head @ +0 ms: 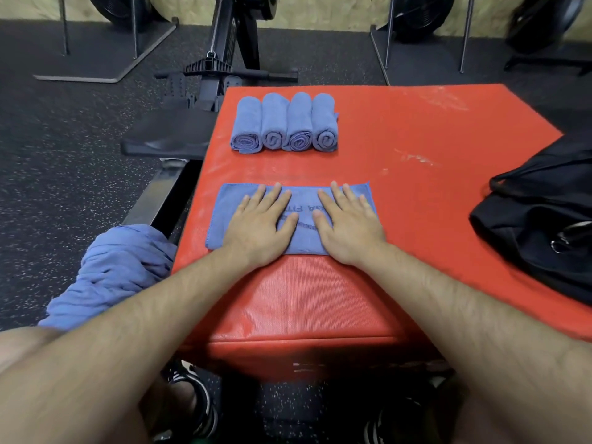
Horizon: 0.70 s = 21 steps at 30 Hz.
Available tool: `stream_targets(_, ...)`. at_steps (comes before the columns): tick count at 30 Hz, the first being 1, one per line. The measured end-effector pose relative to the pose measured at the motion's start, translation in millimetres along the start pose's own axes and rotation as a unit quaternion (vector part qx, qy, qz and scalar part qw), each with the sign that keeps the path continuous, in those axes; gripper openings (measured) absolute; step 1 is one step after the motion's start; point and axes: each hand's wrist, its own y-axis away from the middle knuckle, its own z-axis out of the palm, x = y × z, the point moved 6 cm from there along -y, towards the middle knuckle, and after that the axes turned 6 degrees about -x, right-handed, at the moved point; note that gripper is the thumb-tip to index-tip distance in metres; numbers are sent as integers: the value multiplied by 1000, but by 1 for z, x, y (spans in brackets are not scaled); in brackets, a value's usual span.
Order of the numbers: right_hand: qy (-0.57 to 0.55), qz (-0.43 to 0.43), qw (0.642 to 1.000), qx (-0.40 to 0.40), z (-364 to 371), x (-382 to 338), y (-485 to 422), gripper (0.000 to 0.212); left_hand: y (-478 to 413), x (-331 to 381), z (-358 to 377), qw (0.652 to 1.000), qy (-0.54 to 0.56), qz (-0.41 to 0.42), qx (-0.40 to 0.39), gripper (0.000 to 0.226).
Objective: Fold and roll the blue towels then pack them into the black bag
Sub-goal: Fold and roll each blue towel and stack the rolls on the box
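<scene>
At frame centre I press my left hand (261,219) and right hand (347,222), both spread flat, on the folded blue towel (304,240), its long axis running left-right beneath them.

4 rolled towels (284,122) in row, folded towel (304,236) flat, black bag (538,219) rt.

Left hand (261,221), right hand (347,222) flat, palms down, fingers straight

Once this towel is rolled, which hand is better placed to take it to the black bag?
Right hand, probably: the black bag sits at the right edge of the red mat, nearer it. The left hand lies flat on the towel, farther away.
</scene>
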Motion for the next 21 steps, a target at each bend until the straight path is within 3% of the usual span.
stream_targets(8, -23, 55, 998, -4, -8, 50, 12, 61, 13, -56, -16, 999, -1, -39, -6, 70)
stream_targets(16, -13, 63, 998, -15, -12, 49, 13, 62, 19, -71, -23, 996, -24, -81, -21, 70)
stream_targets(21, 80, 0, 991, 104, -40, 0, 22, 52, -6, -40, -40, 1000, 9, 1, 19, 53)
